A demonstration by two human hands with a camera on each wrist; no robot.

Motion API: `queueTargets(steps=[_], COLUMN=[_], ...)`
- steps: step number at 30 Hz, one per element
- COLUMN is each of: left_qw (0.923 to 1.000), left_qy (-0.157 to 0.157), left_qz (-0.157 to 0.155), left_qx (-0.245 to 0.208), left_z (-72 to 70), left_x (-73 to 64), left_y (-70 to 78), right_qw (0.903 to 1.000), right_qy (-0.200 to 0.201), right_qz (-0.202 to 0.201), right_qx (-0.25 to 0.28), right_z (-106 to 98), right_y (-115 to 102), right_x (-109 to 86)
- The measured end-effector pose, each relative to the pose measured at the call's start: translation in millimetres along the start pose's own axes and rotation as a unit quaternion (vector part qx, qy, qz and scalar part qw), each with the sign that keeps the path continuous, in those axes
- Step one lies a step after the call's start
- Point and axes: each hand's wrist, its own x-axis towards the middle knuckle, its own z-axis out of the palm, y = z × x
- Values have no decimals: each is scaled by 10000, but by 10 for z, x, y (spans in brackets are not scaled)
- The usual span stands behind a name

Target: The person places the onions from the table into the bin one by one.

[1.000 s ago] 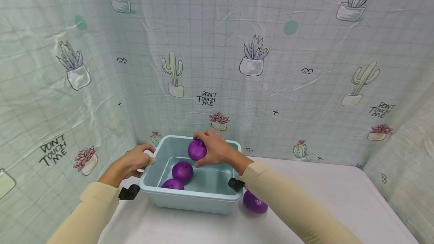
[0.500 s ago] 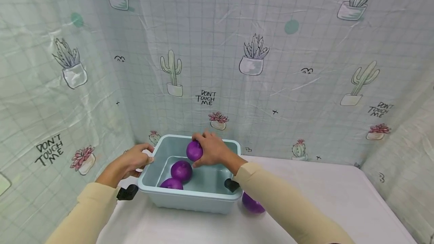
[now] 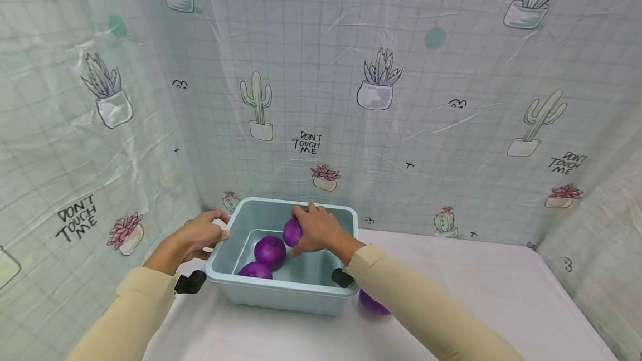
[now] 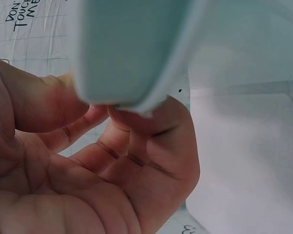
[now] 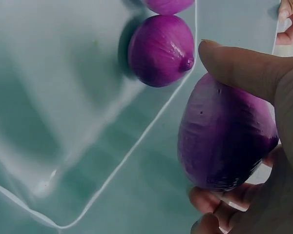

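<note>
My left hand [image 3: 202, 233] holds the left rim of a pale blue plastic bin [image 3: 281, 293]. In the left wrist view the thumb and curled fingers [image 4: 156, 141] close on the bin's edge [image 4: 122, 92]. Inside the bin, toward its back right, my right hand [image 3: 319, 229] grips a purple onion [image 3: 292, 233], thumb on one side and fingers on the other; the right wrist view has this onion [image 5: 224, 136] close up, over the bin's floor. Two more purple onions lie at the bin's left, one toward the middle [image 3: 270, 252] and one by the front wall [image 3: 256, 270].
Another purple onion [image 3: 372, 303] sits on the white table [image 3: 451, 288] just right of the bin, partly covered by my right sleeve [image 3: 401, 299]. A cactus-print sheet [image 3: 341, 127] hangs behind the bin and along the left side.
My right hand has gone down a little into the bin with the onion in its grip. The left hand keeps its hold on the rim.
</note>
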Motion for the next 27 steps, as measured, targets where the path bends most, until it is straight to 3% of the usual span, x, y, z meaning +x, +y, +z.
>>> queueTargets(steps=[27], left_qw=[10000], left_qy=[13], left_qz=[-20], left_qx=[-46], left_z=[4], left_x=[33], left_y=[-19], right_qw=[9949], right_qy=[-644], right_qz=[333], right_qx=[698], right_z=[167], right_y=[36], right_x=[36])
